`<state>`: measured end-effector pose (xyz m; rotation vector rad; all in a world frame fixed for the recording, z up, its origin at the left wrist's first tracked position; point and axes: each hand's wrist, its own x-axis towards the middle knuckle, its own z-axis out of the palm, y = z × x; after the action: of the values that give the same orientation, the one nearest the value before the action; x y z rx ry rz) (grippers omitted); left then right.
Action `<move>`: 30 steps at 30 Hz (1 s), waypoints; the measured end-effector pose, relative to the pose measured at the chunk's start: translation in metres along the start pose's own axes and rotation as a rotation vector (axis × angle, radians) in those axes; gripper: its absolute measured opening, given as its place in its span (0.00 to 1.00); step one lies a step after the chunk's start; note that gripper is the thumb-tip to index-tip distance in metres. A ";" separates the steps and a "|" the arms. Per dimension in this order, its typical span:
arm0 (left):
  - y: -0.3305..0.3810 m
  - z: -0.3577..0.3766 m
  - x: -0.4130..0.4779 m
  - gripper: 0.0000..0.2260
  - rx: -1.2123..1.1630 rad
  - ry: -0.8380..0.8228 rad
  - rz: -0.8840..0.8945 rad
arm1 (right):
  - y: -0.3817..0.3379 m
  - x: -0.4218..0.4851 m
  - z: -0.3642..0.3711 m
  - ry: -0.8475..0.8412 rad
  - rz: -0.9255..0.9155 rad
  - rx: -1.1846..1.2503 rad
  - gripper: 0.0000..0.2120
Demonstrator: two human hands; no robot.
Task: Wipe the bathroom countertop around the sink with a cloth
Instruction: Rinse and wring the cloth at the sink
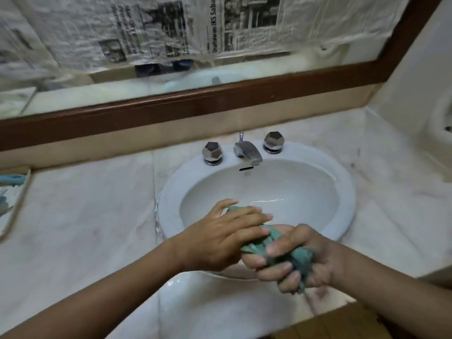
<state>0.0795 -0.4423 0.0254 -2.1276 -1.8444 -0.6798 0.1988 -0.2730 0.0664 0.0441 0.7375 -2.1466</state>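
The cloth (299, 256) is gripped, bunched, over the front of the sink (168, 199) by left hand (220, 237) and right hand (320, 258); if wrung there, drips may be shed onto the countertop (85, 216).

The single head-worn camera looks forward and down from close above the sink (347, 196), facing the mirror (269, 69)

You have a pale marble countertop (80, 216) with a white oval sink (347, 199) set into it, a wet sheen on the stone by the sink's near rim, and a shallow beige-rimmed tray (18, 204) at its far left edge.
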 end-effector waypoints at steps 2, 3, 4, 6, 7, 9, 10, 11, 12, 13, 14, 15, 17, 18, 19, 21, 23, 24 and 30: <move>-0.009 -0.005 0.023 0.24 -0.021 0.017 0.022 | -0.019 -0.007 0.003 0.074 0.082 -0.110 0.06; -0.012 -0.008 0.031 0.25 -0.047 -0.010 -0.003 | -0.029 -0.010 0.005 0.146 0.114 -0.181 0.06; -0.015 -0.011 0.040 0.28 -0.067 -0.045 -0.055 | -0.039 -0.013 0.008 0.243 0.130 -0.274 0.06; -0.019 -0.017 0.055 0.29 0.013 -0.097 -0.165 | -0.060 -0.019 0.015 0.447 0.128 -0.484 0.08; -0.021 -0.019 0.062 0.26 0.098 -0.129 -0.184 | -0.069 -0.021 0.018 0.544 0.125 -0.611 0.10; -0.023 -0.026 0.084 0.19 0.276 -0.247 -0.235 | -0.082 -0.022 0.022 0.749 0.150 -0.977 0.13; -0.023 -0.031 0.096 0.15 0.355 -0.335 -0.297 | -0.087 -0.020 0.022 0.844 0.185 -1.169 0.13; -0.021 -0.035 0.107 0.12 0.432 -0.432 -0.374 | -0.091 -0.017 0.021 0.922 0.219 -1.328 0.14; -0.021 -0.038 0.116 0.10 0.496 -0.496 -0.441 | -0.094 -0.015 0.019 0.990 0.229 -1.452 0.14; -0.020 -0.040 0.124 0.09 0.534 -0.529 -0.501 | -0.098 -0.012 0.014 1.055 0.215 -1.551 0.15; -0.020 -0.040 0.132 0.07 0.529 -0.533 -0.561 | -0.102 -0.008 0.007 1.119 0.182 -1.643 0.15; -0.020 -0.040 0.139 0.06 0.496 -0.531 -0.628 | -0.105 -0.006 0.000 1.182 0.137 -1.727 0.14; -0.026 -0.035 0.151 0.09 0.372 -0.527 -0.773 | -0.114 -0.004 -0.019 1.254 0.001 -1.865 0.12; -0.030 -0.032 0.155 0.10 0.285 -0.525 -0.839 | -0.119 -0.004 -0.028 1.248 -0.073 -1.939 0.11; -0.035 -0.029 0.159 0.10 0.193 -0.513 -0.895 | -0.125 -0.004 -0.035 1.231 -0.132 -2.030 0.09; -0.044 -0.021 0.160 0.08 0.002 -0.476 -1.045 | -0.135 -0.004 -0.043 1.179 -0.193 -2.222 0.03; -0.050 -0.014 0.156 0.08 -0.268 -0.413 -1.217 | -0.141 -0.002 -0.047 1.104 -0.262 -2.371 0.10; -0.051 -0.010 0.154 0.08 -0.432 -0.389 -1.288 | -0.141 -0.001 -0.050 1.055 -0.328 -2.417 0.13; -0.054 -0.006 0.153 0.17 -0.891 -0.334 -1.464 | -0.150 0.004 -0.060 0.850 -0.412 -2.538 0.15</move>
<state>0.0399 -0.3038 0.1002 -0.6579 -3.6511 -1.6791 0.0735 -0.1741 0.0890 -0.5531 3.3165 0.0944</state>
